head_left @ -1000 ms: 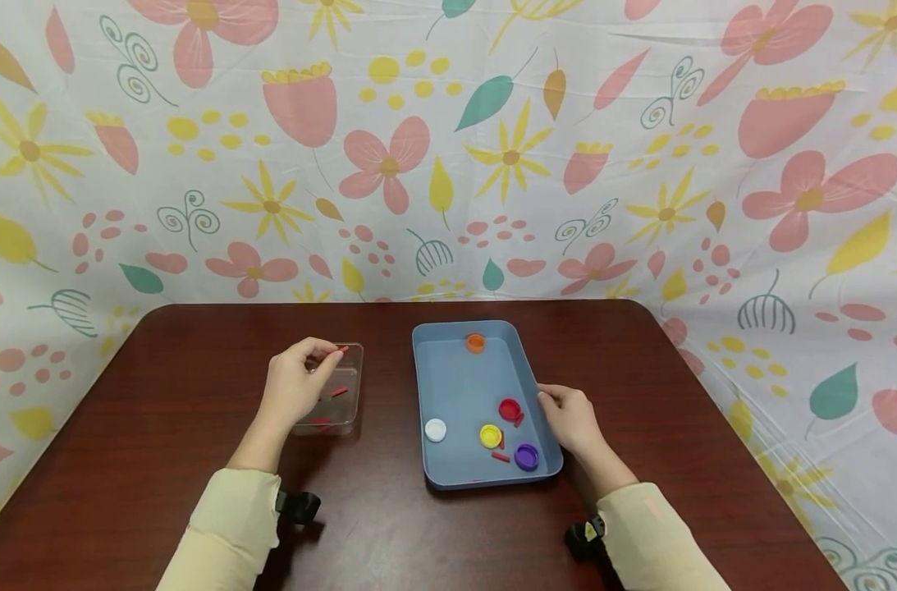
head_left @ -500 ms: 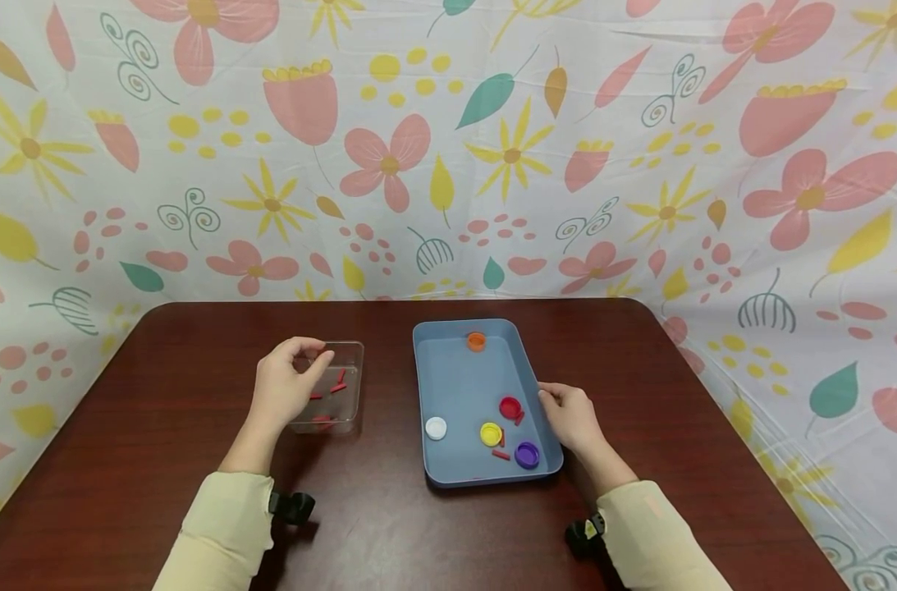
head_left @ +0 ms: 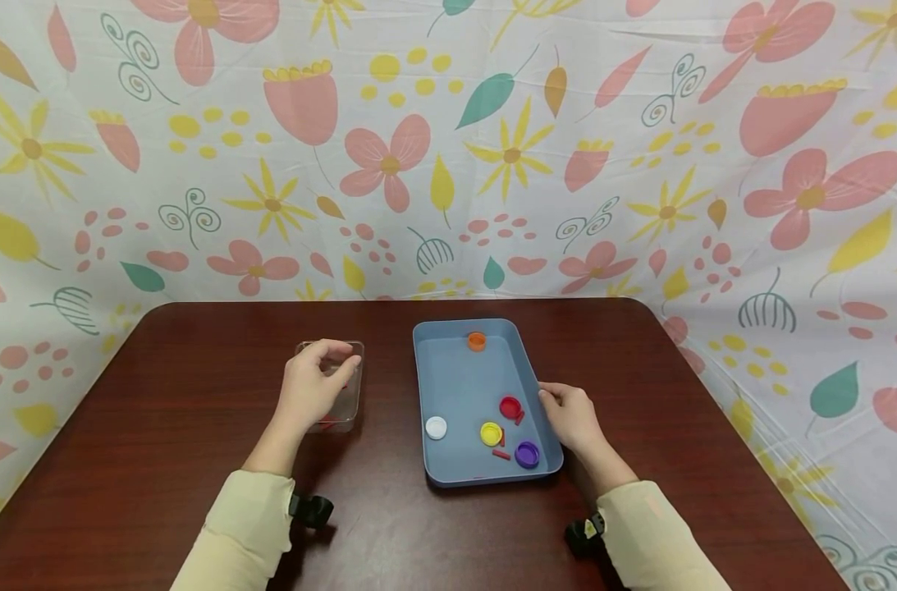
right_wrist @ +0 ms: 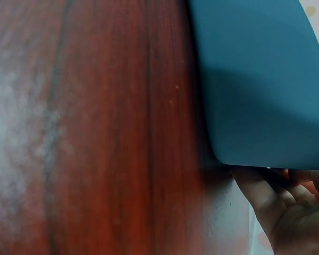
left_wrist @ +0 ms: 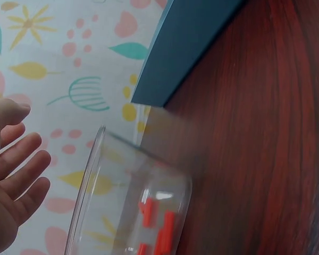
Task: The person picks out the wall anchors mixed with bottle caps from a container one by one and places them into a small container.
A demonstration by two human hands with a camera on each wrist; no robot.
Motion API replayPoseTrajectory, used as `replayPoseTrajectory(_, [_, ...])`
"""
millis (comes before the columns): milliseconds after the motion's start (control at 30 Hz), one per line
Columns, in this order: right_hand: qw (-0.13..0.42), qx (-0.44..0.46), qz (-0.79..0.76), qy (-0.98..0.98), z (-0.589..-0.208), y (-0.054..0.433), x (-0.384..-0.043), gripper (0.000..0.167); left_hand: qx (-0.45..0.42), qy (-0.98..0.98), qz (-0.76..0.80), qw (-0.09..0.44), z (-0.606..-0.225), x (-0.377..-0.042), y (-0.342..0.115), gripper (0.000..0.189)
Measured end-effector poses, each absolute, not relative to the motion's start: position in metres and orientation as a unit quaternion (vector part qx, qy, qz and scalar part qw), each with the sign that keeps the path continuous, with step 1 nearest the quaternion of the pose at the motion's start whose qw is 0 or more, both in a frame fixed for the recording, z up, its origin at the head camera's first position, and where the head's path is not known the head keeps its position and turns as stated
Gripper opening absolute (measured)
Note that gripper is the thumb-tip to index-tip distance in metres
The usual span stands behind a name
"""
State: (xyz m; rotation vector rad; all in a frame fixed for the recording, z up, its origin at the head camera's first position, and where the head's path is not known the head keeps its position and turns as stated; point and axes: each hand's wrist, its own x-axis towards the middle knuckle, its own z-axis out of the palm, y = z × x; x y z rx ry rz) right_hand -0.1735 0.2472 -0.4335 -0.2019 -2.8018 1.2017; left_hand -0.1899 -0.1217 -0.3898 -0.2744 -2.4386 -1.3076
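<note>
My left hand (head_left: 311,387) hovers over a clear plastic box (head_left: 350,410) and covers much of it. In the left wrist view the thumb and fingers stand apart with nothing between them, beside the box wall. Several short red sticks (left_wrist: 165,234) lie in that box. At the right side of a blue tray (head_left: 455,373), my right hand (head_left: 574,420) grips the tray's edge; the right wrist view shows its fingers against the outer wall. Inside the tray are red (head_left: 510,407), yellow (head_left: 491,434), purple (head_left: 527,455), orange (head_left: 477,341) and white (head_left: 436,428) round caps.
A few red sticks (head_left: 501,454) lie in the tray near the yellow and red caps. Box and tray stand apart on a dark wooden table (head_left: 389,525). A flowered cloth (head_left: 448,164) hangs behind the table.
A second ago my left hand pinched a red stick above the box; now its fingers are empty. It moved left, then back right. The right hand and tray have stayed still.
</note>
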Motion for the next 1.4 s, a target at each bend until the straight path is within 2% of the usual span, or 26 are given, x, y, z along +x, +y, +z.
replayPoseTrajectory(600, [0.044, -0.067, 0.395, -0.915, -0.433, 0.247, -0.174, 0.030, -0.154, -0.861, -0.456, 0.163, -0.395, -0.190, -0.085, 0.017])
replayPoseTrajectory(1400, [0.036, -0.069, 0.399, -0.914, -0.433, 0.247, -0.173, 0.031, -0.219, -0.860, -0.448, 0.107, -0.405, -0.184, -0.036, 0.018])
